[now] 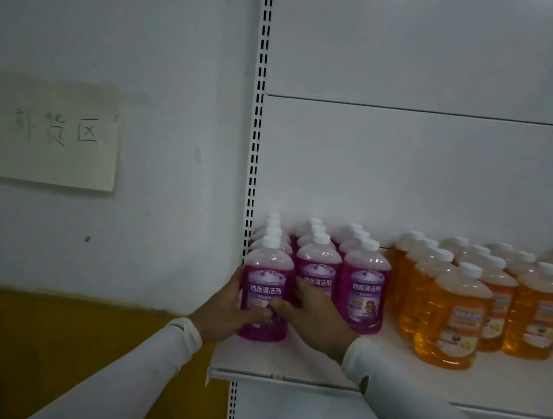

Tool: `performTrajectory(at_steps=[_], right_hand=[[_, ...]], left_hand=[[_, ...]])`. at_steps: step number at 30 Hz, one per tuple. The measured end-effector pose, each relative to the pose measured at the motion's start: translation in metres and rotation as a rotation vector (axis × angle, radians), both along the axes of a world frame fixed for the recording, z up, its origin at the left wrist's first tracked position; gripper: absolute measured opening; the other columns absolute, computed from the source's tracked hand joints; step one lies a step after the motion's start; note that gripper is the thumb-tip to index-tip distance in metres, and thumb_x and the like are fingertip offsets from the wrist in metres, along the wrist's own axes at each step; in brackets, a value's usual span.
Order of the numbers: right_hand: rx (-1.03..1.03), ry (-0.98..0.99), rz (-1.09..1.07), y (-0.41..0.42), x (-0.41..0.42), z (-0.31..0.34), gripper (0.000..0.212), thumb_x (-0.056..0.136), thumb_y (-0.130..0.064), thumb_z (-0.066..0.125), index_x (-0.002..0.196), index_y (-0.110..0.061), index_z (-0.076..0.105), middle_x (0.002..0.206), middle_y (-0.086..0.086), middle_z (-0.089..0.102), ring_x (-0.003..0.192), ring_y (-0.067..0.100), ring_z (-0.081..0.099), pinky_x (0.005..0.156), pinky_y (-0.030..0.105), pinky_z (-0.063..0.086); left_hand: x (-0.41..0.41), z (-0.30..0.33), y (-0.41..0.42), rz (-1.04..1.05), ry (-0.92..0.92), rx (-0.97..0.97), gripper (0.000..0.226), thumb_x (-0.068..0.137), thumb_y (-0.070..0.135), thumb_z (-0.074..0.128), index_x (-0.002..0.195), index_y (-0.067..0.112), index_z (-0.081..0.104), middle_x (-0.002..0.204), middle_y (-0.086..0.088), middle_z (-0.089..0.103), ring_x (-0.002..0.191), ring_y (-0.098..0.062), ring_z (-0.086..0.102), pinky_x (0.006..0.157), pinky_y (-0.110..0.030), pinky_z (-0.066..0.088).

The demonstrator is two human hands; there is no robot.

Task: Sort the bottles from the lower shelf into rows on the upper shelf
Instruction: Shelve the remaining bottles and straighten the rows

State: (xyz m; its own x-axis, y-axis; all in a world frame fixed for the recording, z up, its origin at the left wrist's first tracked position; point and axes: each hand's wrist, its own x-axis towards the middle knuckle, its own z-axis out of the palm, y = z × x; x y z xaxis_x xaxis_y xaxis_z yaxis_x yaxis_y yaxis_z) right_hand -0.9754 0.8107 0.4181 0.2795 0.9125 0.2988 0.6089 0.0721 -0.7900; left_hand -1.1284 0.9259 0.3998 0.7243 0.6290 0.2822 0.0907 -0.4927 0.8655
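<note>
While both hands are on the front purple bottle, the lines below run from the largest thing to the smallest.

Upper shelf (336,367): it carries purple bottles in three rows at its left end, against the slotted upright (255,138), and orange bottles (456,316) in rows toward the right.

Risk, shelf edge: the front purple bottle (266,290) stands nearer the front edge than any other in its row, at the front left corner. A careless release or a sideways nudge could, I judge, tip it off the front edge or past the left end.

Risk, neighbours: the rows stand tight. A hard push back might knock the bottles behind it, or shove the middle row (318,269) askew.

Right arm: white sleeve (418,408), reaching in from the lower right, forearm crossing above the front edge.

Left arm: white sleeve, rising from the lower left, outside the shelf's left end.

Right hand (318,317): fingers stretched toward the bottle's right side and label; the tips seem to touch it, though blur hides whether they curl.

Left hand (225,310): wrapped round the bottle's left side, thumb across the lower label, gripping it.

Lower shelf: not in view, so what remains there cannot be told.
</note>
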Motion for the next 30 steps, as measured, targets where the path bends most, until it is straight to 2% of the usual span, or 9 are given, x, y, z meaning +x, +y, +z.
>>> performTrajectory(at_steps=[2, 4, 13, 15, 20, 22, 24, 26, 30], right_hand=[[0.0, -0.009, -0.013, 0.005, -0.008, 0.0, 0.046, 0.088, -0.031, 0.07, 0.128, -0.015, 0.056, 0.121, -0.002, 0.068, 0.112, 0.013, 0.063, 0.102, 0.036, 0.05], [0.019, -0.009, -0.035, 0.011, -0.012, -0.002, 0.046, 0.088, -0.03, 0.07, 0.129, -0.016, 0.055, 0.12, -0.004, 0.068, 0.111, 0.01, 0.063, 0.101, 0.036, 0.051], [0.063, -0.005, -0.075, 0.01, -0.022, -0.007, 0.047, 0.089, -0.037, 0.068, 0.131, -0.019, 0.056, 0.121, -0.007, 0.068, 0.112, 0.006, 0.063, 0.101, 0.036, 0.052], [0.094, 0.031, -0.082, 0.007, -0.023, -0.002, 0.052, 0.086, -0.05, 0.066, 0.131, -0.024, 0.057, 0.122, -0.01, 0.068, 0.114, 0.005, 0.062, 0.102, 0.037, 0.051], [0.235, 0.194, -0.061, 0.014, -0.03, 0.024, 0.042, 0.089, -0.061, 0.055, 0.114, -0.028, 0.06, 0.119, -0.01, 0.068, 0.113, 0.005, 0.063, 0.101, 0.038, 0.051], [0.251, 0.257, -0.047, 0.021, -0.035, 0.032, 0.044, 0.09, -0.063, 0.049, 0.117, -0.031, 0.06, 0.122, -0.011, 0.067, 0.115, 0.005, 0.062, 0.102, 0.039, 0.05], [0.26, 0.291, -0.049, 0.026, -0.039, 0.035, 0.042, 0.095, -0.061, 0.044, 0.123, -0.033, 0.06, 0.121, -0.014, 0.067, 0.113, 0.001, 0.061, 0.103, 0.036, 0.049], [0.253, 0.284, -0.066, 0.029, -0.04, 0.033, 0.044, 0.096, -0.06, 0.042, 0.125, -0.033, 0.059, 0.121, -0.013, 0.067, 0.113, 0.001, 0.061, 0.103, 0.037, 0.049], [0.149, 0.109, -0.003, 0.022, -0.026, 0.034, 0.033, 0.097, -0.043, 0.054, 0.125, -0.027, 0.059, 0.116, -0.012, 0.069, 0.107, 0.002, 0.064, 0.097, 0.034, 0.054]], left_hand=[[0.0, 0.002, 0.004, -0.089, -0.012, 0.0, 0.081, 0.075, 0.014, 0.08, 0.14, 0.024, 0.033, 0.129, 0.0, 0.059, 0.114, -0.007, 0.061, 0.096, -0.026, 0.052], [0.0, 0.003, 0.008, -0.14, -0.01, 0.003, 0.08, 0.076, 0.016, 0.078, 0.141, 0.025, 0.032, 0.13, 0.001, 0.058, 0.118, -0.011, 0.06, 0.099, -0.031, 0.05], [-0.001, -0.003, 0.023, -0.271, -0.02, -0.006, 0.073, 0.085, 0.008, 0.071, 0.143, 0.022, 0.028, 0.132, -0.002, 0.057, 0.121, -0.013, 0.058, 0.101, -0.03, 0.049], [-0.001, -0.003, 0.023, -0.277, -0.023, -0.021, 0.073, 0.086, 0.012, 0.071, 0.144, 0.023, 0.028, 0.133, -0.001, 0.057, 0.121, -0.013, 0.058, 0.101, -0.033, 0.049], [0.004, 0.012, 0.009, -0.163, -0.289, -0.201, 0.064, 0.094, 0.043, 0.049, 0.148, 0.031, 0.017, 0.145, 0.017, 0.037, 0.124, 0.007, 0.047, 0.093, -0.017, 0.045], [0.011, 0.021, 0.01, -0.11, -0.357, -0.252, 0.082, 0.087, 0.067, 0.04, 0.153, 0.026, 0.014, 0.147, 0.016, 0.031, 0.129, 0.001, 0.042, 0.097, -0.019, 0.042], [0.02, 0.024, 0.013, -0.127, -0.38, -0.267, 0.088, 0.08, 0.079, 0.043, 0.147, 0.023, 0.033, 0.144, 0.0, 0.049, 0.127, -0.014, 0.054, 0.1, -0.032, 0.049], [0.024, 0.025, 0.013, -0.141, -0.39, -0.295, 0.074, 0.087, 0.071, 0.041, 0.141, 0.022, 0.042, 0.134, -0.008, 0.059, 0.12, -0.023, 0.06, 0.1, -0.044, 0.05], [0.02, 0.027, 0.015, -0.146, -0.345, -0.212, 0.055, 0.095, 0.051, 0.036, 0.142, 0.023, 0.039, 0.134, -0.004, 0.059, 0.119, -0.015, 0.061, 0.094, -0.029, 0.053]])
